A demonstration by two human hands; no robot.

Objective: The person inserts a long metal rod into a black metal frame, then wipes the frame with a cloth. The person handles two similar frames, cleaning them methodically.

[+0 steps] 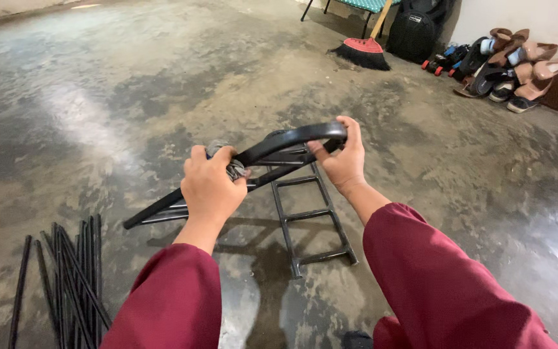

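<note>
Bare, mottled concrete floor (130, 84) indoors.

Stained concrete floor (130, 84), white wall (518, 16)

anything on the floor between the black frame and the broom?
Nothing: head view shows only bare concrete floor between the black metal frame and the broom.

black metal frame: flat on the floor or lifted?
Lifted at one end: both hands, left hand and right hand, grip the metal frame; its far foot rests on the concrete floor.
</note>
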